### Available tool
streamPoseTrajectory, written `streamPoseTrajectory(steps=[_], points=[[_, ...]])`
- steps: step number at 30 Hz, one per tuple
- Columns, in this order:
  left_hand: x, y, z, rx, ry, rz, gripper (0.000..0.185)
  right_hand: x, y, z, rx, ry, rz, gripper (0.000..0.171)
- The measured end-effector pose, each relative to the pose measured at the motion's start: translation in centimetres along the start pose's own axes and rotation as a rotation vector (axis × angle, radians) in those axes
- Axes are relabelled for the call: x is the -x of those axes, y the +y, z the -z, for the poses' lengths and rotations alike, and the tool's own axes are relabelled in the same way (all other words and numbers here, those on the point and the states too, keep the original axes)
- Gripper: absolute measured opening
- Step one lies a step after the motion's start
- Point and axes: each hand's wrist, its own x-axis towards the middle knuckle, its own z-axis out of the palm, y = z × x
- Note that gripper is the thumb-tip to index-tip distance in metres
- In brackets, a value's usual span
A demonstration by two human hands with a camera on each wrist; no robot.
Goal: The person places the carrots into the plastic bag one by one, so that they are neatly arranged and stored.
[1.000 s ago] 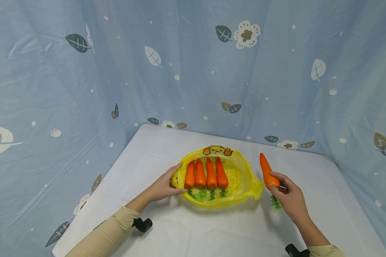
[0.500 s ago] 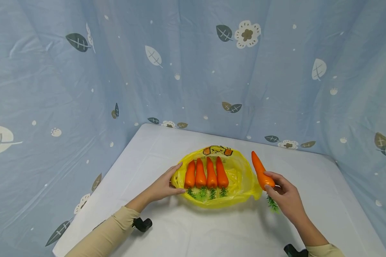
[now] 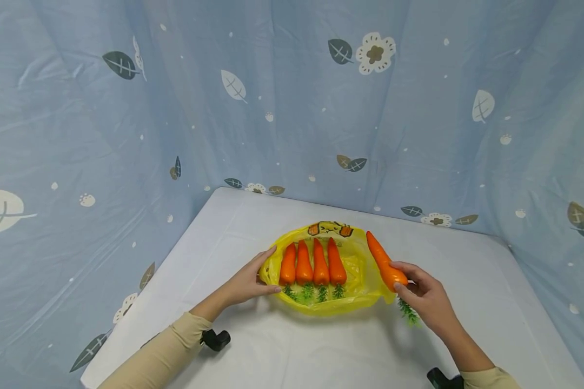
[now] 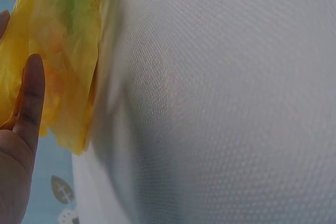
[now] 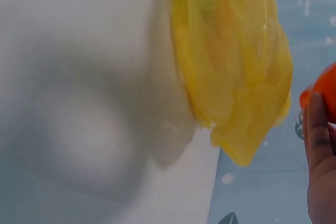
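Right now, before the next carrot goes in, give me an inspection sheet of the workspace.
Surface: white table, covered with a cloth.
Job's things: yellow plastic bag lying open on the table; four carrots side by side in it, leafy ends toward the person; a fifth carrot held at the bag's right edge.
Clutter: nothing seen.
Hands: left hand holds the bag's left edge; right hand grips the fifth carrot near its leafy end.
Cables: nothing seen; a black wrist mount shows on each arm.
Surroundings: blue curtain with leaf and flower print behind and beside the table.
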Motion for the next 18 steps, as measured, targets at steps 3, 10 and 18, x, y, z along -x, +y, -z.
streamPoseTrajectory(steps=[3, 10, 18], points=[[0.0, 0.1, 0.0, -0.003, 0.001, 0.000, 0.099, -0.2, -0.2, -0.1, 0.004, -0.031, 0.005, 0.035], [0.0, 0.1, 0.0, -0.004, -0.001, -0.002, 0.099, -1.0, -0.4, -0.9, -0.016, -0.100, -0.019, 0.034], [0.1, 0.0, -0.1, -0.010, 0.001, 0.004, 0.100, -1.6, -0.6, -1.8, -0.045, -0.143, -0.048, 0.037]])
